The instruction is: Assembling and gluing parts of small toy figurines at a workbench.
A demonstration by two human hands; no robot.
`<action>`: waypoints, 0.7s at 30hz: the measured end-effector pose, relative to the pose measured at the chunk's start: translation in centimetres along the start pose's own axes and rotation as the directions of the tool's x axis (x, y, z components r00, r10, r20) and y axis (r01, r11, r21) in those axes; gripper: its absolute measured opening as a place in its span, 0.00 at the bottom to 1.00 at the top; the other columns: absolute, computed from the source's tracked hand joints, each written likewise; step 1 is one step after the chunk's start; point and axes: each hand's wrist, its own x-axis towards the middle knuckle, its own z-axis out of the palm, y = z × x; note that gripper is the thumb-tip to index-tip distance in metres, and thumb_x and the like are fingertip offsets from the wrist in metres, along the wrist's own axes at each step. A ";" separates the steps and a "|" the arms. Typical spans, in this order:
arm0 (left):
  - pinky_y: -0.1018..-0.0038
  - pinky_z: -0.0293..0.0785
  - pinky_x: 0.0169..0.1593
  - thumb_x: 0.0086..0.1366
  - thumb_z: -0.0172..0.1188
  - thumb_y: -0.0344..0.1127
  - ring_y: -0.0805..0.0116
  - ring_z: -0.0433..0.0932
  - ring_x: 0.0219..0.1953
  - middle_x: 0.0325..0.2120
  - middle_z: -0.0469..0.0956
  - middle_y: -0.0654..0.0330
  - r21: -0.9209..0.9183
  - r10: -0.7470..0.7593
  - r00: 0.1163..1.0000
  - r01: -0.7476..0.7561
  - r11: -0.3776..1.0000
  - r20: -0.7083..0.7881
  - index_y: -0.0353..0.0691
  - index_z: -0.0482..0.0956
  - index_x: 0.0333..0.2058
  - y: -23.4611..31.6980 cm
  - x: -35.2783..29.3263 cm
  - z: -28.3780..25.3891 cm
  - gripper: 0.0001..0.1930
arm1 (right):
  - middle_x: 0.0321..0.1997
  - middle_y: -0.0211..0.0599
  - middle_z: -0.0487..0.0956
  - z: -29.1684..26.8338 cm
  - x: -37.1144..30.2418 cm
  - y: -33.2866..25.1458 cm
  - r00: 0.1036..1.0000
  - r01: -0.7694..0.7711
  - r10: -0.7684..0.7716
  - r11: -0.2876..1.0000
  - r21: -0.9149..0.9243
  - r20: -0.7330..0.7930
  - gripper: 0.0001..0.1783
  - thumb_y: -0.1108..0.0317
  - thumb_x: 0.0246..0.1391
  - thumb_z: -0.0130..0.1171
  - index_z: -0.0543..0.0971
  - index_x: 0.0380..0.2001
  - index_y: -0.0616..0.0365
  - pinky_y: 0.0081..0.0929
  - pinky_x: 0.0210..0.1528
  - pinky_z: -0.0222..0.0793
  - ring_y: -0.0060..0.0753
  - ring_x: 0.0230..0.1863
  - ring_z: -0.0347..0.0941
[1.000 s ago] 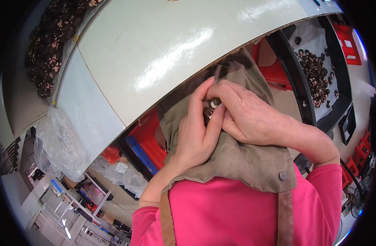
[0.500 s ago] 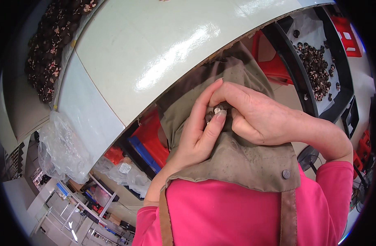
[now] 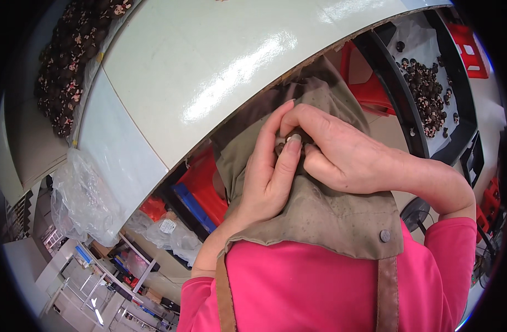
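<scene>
Between my two hands, over the olive apron (image 3: 342, 218), is a small dark brown piece (image 3: 280, 148) with a pale spot. Fingers cover most of it, so its full shape cannot be made out. My left hand (image 3: 269, 177) is curled around it from the left, the thumb pressing on its near side. From the right, my right hand (image 3: 342, 157) closes over it with bent fingers, and the two hands' fingertips meet on the far side. Both hands are just off the near edge of the white table (image 3: 176, 72).
A heap of dark brown and pink pieces (image 3: 71, 61) lies at the far left. Similar pieces (image 3: 425, 91) fill part of a black tray (image 3: 391, 77) at the right. A clear plastic bag (image 3: 85, 196) hangs by the table's left corner. Red plastic furniture (image 3: 369, 91) stands under the table.
Both hands have shifted slightly away from me and closed further over the small piece, which shows less now. The left thumb has moved up over it.
</scene>
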 end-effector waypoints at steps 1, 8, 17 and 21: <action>0.74 0.58 0.59 0.69 0.44 0.33 0.68 0.64 0.58 0.55 0.65 0.55 0.023 0.054 0.999 -0.054 0.998 -0.008 0.35 0.55 0.62 0.0 0.0 0.1 0.24 | 0.40 0.47 0.70 0.0 0.1 0.0 1.000 0.024 -0.023 0.999 -0.024 0.009 0.18 0.78 0.45 0.43 0.65 0.43 0.65 0.34 0.48 0.64 0.45 0.43 0.69; 0.74 0.53 0.63 0.68 0.45 0.31 0.68 0.58 0.62 0.59 0.60 0.55 -0.112 0.027 1.000 -0.026 0.993 0.010 0.34 0.53 0.62 -0.3 -0.5 0.2 0.25 | 0.40 0.47 0.70 0.0 -0.2 0.4 0.995 0.097 -0.097 0.995 -0.003 0.027 0.18 0.79 0.43 0.43 0.66 0.42 0.64 0.34 0.48 0.64 0.46 0.43 0.68; 0.74 0.51 0.63 0.68 0.47 0.33 0.71 0.57 0.62 0.60 0.59 0.57 -0.454 -0.186 0.973 0.228 0.861 0.135 0.34 0.54 0.63 0.2 -0.5 0.8 0.26 | 0.40 0.46 0.71 -1.0 -1.2 1.0 0.992 0.025 -0.021 0.999 -0.024 0.125 0.18 0.79 0.44 0.43 0.66 0.42 0.63 0.34 0.46 0.64 0.44 0.43 0.69; 0.81 0.64 0.51 0.69 0.45 0.35 0.77 0.68 0.49 0.52 0.67 0.61 -0.361 -0.168 0.983 0.182 0.915 0.070 0.35 0.54 0.63 -0.2 -0.4 0.3 0.25 | 0.41 0.44 0.71 -1.0 -1.4 0.6 0.994 -0.051 0.046 0.998 0.049 0.103 0.19 0.78 0.47 0.48 0.66 0.46 0.62 0.31 0.47 0.67 0.40 0.43 0.70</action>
